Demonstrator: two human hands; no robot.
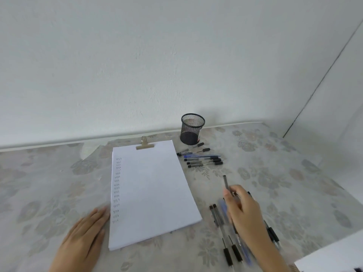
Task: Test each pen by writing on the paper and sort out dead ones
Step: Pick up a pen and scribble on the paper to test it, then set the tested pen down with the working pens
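Pen point(226, 182) is gripped in right hand point(243, 209); left hand point(86, 232) is laid flat at paper point(153, 193) edge. Test scribble is required next.

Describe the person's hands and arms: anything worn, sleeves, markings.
The left hand and the right hand are both bare, with no gloves, and no rings, watch or bracelet can be seen. No sleeve reaches the part of either arm that shows at the bottom edge. No markings are visible. The right hand is slightly blurred, so fine detail there cannot be told.
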